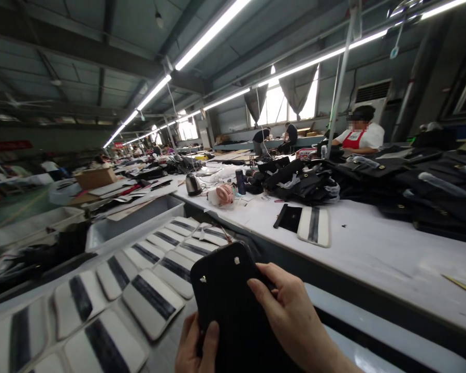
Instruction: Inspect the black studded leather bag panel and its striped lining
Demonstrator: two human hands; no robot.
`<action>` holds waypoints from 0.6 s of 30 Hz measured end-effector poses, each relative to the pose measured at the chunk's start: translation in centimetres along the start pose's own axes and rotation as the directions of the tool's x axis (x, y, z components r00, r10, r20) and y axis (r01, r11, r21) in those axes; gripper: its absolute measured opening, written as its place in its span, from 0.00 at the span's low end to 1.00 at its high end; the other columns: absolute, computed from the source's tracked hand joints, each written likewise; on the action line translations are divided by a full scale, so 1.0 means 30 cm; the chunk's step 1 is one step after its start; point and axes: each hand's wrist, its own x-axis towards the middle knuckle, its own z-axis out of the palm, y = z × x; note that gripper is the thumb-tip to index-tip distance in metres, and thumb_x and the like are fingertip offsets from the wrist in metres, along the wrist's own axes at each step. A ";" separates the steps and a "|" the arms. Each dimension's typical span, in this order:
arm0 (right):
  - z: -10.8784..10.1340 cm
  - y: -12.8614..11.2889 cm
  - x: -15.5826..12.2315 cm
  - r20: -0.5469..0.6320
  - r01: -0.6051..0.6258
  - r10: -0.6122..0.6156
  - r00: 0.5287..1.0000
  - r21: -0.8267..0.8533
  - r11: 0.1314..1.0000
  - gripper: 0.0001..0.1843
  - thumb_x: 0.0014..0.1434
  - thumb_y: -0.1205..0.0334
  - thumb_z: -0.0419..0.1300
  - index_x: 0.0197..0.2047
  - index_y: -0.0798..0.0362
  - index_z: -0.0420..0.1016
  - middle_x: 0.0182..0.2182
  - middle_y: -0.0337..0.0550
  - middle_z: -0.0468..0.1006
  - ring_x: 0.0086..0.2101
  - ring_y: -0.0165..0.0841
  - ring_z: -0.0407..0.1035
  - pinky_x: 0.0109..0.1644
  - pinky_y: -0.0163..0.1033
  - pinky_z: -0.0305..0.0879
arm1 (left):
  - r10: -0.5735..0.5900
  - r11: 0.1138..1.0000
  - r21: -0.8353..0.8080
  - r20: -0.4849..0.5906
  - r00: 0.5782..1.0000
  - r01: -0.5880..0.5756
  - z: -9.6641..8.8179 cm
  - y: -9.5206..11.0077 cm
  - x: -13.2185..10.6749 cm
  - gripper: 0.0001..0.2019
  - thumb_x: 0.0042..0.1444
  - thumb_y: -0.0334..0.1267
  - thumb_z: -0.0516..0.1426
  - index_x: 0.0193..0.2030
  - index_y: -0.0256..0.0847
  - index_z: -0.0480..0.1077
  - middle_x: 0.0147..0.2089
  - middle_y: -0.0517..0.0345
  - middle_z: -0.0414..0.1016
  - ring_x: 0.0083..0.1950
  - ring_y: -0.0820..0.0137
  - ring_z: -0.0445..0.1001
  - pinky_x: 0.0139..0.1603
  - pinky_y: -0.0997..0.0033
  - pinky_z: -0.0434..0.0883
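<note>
A long white table (373, 269) carries a heap of black goods (438, 212); pale striped panels (153, 303) lie in rows at left; in front, a black panel (227, 300) is held up, right hand (291, 305) pinching its right edge, left hand (198, 344) its left edge, two small shiny fittings (236, 260) near its top

From where I stand: black panel (233, 305), rounded far corners, one small shiny fitting (203, 279) near each. Held up, slanting, between left hand (194, 349) and right hand (291, 305), near side of the white bench (376, 254).
</note>
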 end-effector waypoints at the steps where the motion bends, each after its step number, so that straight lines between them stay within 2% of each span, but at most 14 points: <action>1: 0.008 0.004 -0.001 -0.009 -0.019 0.019 1.000 0.030 0.999 0.14 0.63 0.54 0.57 0.45 0.52 0.78 0.36 0.44 0.79 0.35 0.37 0.72 0.35 0.36 0.66 | -0.003 1.000 -0.001 -0.003 1.000 0.003 -0.008 0.008 0.002 0.28 0.49 0.64 0.59 0.44 0.40 0.76 0.47 0.53 0.76 0.44 0.62 0.75 0.41 0.72 0.72; 5: 0.040 0.055 -0.004 -0.017 -0.078 0.081 0.997 0.134 0.988 0.14 0.62 0.54 0.58 0.42 0.53 0.79 0.31 0.42 0.79 0.31 0.36 0.71 0.31 0.35 0.64 | 0.003 0.999 -0.032 0.023 1.000 -0.002 -0.019 0.034 0.012 0.26 0.50 0.59 0.61 0.46 0.39 0.76 0.43 0.52 0.78 0.43 0.60 0.75 0.41 0.69 0.73; 8: 0.051 0.122 -0.015 -0.065 -0.094 0.107 0.992 0.167 0.981 0.14 0.61 0.52 0.59 0.37 0.53 0.78 0.26 0.41 0.77 0.30 0.36 0.71 0.31 0.36 0.63 | 0.023 0.999 -0.038 0.067 0.997 -0.021 0.000 0.030 0.017 0.24 0.50 0.58 0.62 0.45 0.39 0.77 0.42 0.52 0.78 0.43 0.60 0.76 0.41 0.68 0.73; 14: 0.028 0.245 -0.075 -0.135 -0.172 0.192 0.972 0.144 0.974 0.14 0.61 0.51 0.59 0.36 0.54 0.76 0.28 0.42 0.78 0.30 0.36 0.71 0.32 0.37 0.64 | -0.057 0.994 -0.077 0.243 0.968 0.078 0.081 -0.085 -0.016 0.21 0.52 0.57 0.61 0.37 0.38 0.77 0.31 0.56 0.75 0.35 0.64 0.73 0.37 0.69 0.71; 18: -0.010 0.281 -0.105 -0.154 -0.196 0.232 0.960 0.220 0.956 0.16 0.60 0.49 0.60 0.40 0.54 0.75 0.31 0.42 0.79 0.33 0.37 0.72 0.35 0.38 0.66 | -0.029 0.998 -0.045 0.302 0.953 0.044 0.124 -0.133 -0.053 0.18 0.57 0.54 0.58 0.33 0.38 0.75 0.30 0.58 0.72 0.34 0.67 0.70 0.37 0.70 0.69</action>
